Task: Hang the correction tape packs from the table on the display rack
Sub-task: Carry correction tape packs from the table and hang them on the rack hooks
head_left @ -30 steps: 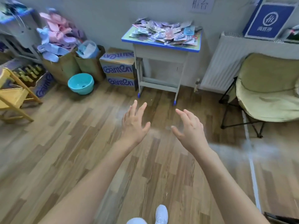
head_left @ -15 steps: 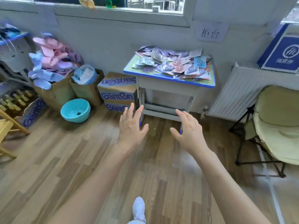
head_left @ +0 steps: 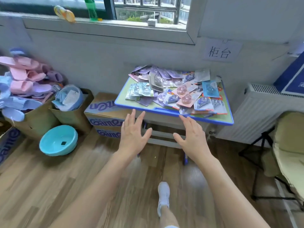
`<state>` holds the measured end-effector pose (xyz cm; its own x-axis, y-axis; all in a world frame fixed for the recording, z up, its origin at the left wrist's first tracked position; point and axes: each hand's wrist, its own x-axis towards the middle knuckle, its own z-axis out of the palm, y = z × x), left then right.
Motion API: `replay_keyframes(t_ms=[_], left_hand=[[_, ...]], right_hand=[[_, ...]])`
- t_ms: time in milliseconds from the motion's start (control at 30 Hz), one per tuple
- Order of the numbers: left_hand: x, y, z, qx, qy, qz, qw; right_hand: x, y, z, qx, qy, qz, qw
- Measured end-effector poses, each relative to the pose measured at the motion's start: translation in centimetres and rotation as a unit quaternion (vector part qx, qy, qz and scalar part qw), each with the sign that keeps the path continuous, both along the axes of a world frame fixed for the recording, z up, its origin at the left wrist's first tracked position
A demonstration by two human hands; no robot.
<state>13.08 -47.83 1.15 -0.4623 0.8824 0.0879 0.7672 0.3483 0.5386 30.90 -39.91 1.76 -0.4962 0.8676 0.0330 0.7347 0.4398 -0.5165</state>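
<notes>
Currently, my left hand [head_left: 133, 135] and right hand [head_left: 193, 137] hover empty, fingers spread, just short of the table [head_left: 229, 120]. The correction tape packs [head_left: 174, 89] lie heaped on its top, beyond my fingertips.

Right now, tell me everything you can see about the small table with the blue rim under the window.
The small blue-rimmed table has a pale green top on a grey frame with blue-capped feet. It stands level against the wall below the window, beside printed cardboard boxes. A loose heap of carded correction tape packs covers most of its top, some overhanging the front edge. The left hand and right hand are open near that edge; no clear contact.
</notes>
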Motion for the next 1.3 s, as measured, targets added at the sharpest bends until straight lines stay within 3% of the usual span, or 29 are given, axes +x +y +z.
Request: replay_keyframes(t_ms=[300, 533, 733, 1000, 1133, 1300], left_hand=[[-7.3, 16.6, -0.8, -0.014, -0.022, 0.031, 0.999], [-11.1, 24.2, -3.4, -0.053, -0.062, 0.044, 0.996], [-14.0, 29.5, -6.4, -0.11, -0.074, 0.052, 0.99], [-15.7, 33.2, -9.8, -0.222, -0.008, 0.034, 0.974], [-16.3, 33.6, -10.8, -0.22, 0.047, 0.035, 0.974], [-16.6, 33.4, -11.6, -0.224, 0.047, 0.014, 0.973]], right_hand=[[-8.5, 18.1, -1.3, -0.016, 0.006, 0.039, 0.999], [-13.9, 26.4, -3.6, -0.045, -0.008, 0.034, 0.998], [-18.8, 31.5, -6.3, -0.103, -0.019, 0.024, 0.994], [-25.0, 35.5, -9.7, -0.185, -0.004, 0.01, 0.983], [-26.8, 36.6, -11.0, -0.199, -0.037, -0.011, 0.979], [-28.1, 37.1, -11.5, -0.188, -0.057, -0.042, 0.98]])
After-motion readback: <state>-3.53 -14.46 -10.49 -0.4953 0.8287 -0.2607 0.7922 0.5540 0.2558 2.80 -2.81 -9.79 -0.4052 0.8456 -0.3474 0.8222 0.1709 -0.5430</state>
